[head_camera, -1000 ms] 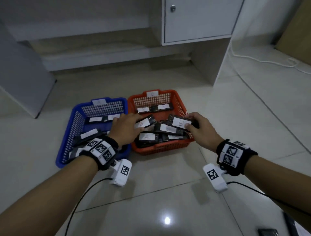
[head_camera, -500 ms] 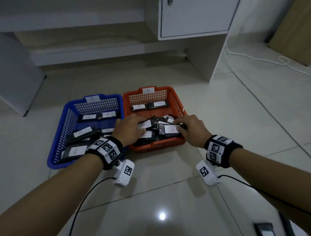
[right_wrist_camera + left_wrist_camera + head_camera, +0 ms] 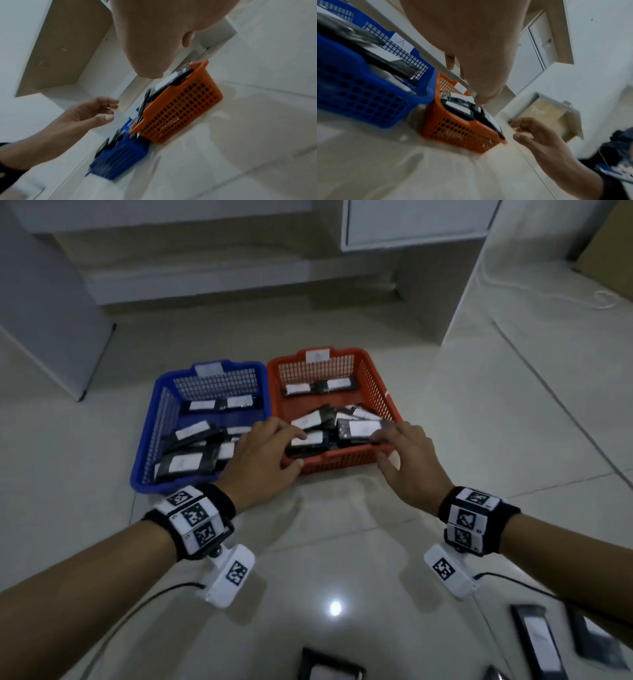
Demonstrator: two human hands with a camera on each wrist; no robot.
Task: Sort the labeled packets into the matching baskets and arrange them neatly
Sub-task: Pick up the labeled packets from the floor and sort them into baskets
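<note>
Pale glossy tiled floor (image 3: 342,542), white cabinet (image 3: 411,224) and open shelf recess behind. Two mesh baskets side by side, touching: blue basket (image 3: 150,440) on the left with an "A" tag on its far wall, orange basket (image 3: 373,378) on the right with a white tag too blurred to read. Black packets with white labels in both: loosely laid in the blue one (image 3: 185,462), heaped toward the near wall in the orange one (image 3: 359,429), plus a tidy pair along the far wall of each. Left hand (image 3: 263,460) over the near left corner of the orange basket, fingers relaxed and slightly bent, fingertips over the pile, thumb at the rim; gripping nothing that can be made out. Right hand (image 3: 411,463) at the near right corner, fingers spread and loosely extended toward the topmost packet, thumb apart; contact not certain, nothing held. Same loose, open posture in both wrist views: right hand (image 3: 544,136), left hand (image 3: 89,113). More black packets (image 3: 537,642) lying on the floor at the near edge, well apart from the baskets. Tagged bands and small white cameras on both wrists.
</note>
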